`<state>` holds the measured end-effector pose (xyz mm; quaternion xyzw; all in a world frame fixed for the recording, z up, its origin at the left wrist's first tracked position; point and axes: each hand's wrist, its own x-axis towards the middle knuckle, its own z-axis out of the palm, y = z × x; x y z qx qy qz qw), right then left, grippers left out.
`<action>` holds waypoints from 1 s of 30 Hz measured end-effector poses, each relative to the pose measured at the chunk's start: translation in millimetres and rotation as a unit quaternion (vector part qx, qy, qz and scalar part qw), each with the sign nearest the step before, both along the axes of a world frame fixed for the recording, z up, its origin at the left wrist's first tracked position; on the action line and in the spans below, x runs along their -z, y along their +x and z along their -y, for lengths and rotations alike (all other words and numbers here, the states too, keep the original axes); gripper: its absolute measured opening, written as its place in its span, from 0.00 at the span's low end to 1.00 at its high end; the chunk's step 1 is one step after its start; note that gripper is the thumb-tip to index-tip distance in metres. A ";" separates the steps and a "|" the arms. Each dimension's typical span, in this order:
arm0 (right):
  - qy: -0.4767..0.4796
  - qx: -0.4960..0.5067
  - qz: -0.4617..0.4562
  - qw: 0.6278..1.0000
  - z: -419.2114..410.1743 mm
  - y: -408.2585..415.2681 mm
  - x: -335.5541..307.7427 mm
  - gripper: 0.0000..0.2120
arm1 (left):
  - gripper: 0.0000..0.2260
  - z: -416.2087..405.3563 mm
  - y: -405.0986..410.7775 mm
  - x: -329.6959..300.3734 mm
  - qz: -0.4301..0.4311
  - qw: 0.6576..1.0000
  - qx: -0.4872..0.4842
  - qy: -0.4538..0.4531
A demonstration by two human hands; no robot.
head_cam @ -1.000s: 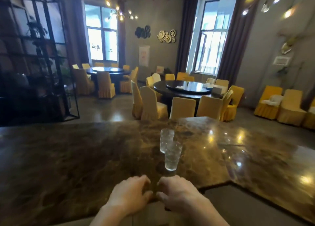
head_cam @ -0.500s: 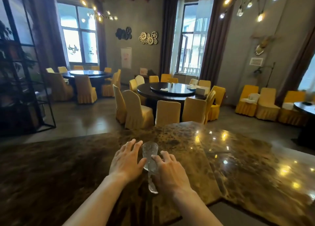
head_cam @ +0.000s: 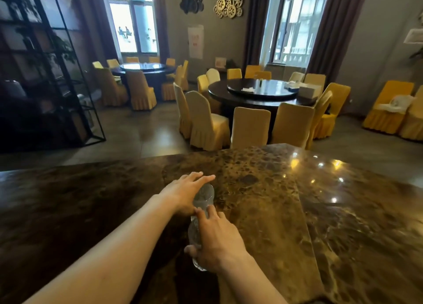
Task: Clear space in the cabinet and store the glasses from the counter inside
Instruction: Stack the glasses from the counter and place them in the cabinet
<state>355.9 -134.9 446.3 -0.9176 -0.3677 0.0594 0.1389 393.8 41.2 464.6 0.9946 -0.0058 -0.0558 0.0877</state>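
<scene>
Two small clear tumblers of textured, dimpled glass stand in line on the glossy brown marbled stone tabletop (head_cam: 263, 203), one farther out and one closer in. The farther clear textured glass (head_cam: 204, 197) shows its pale rim and patterned wall; the nearer clear textured glass (head_cam: 195, 232) is partly covered, with only its left wall and its base showing. Both bare forearms reach forward over the tabletop. The left hand (head_cam: 184, 192) lies palm-right with its fingers (head_cam: 201, 177) stretched nearly straight, not yet curled, and the farther glass sits just right of the palm, below those fingers and touching the hand near the thumb. The right hand (head_cam: 217, 237) is clenched around the nearer glass from the right: its thumb presses the left wall low down, and its fingers (head_cam: 207, 212) reach up to the foot of the farther glass.
</scene>
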 end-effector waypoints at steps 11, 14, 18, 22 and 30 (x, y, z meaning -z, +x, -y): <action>-0.028 -0.057 -0.010 0.998 1.3 6.8 -2.5 0.40 | 0.37 -2.5 19.8 22.9 -0.001 0.999 -0.015 -0.045; -0.024 -0.060 -0.012 0.998 1.5 7.3 -2.2 0.38 | 0.34 -4.1 18.8 25.3 0.011 0.998 -0.029 -0.060; -0.007 -0.064 -0.002 0.998 5.8 5.2 -3.2 0.38 | 0.32 -7.3 2.8 21.4 0.029 0.994 -0.059 -0.084; 0.011 -0.067 0.012 0.998 14.5 -5.3 -4.1 0.41 | 0.32 -13.0 -29.3 4.5 0.046 0.992 -0.084 -0.084; 0.026 -0.094 0.052 0.994 25.3 -78.4 -22.0 0.41 | 0.33 -12.2 -126.0 -37.8 0.077 0.989 -0.105 -0.063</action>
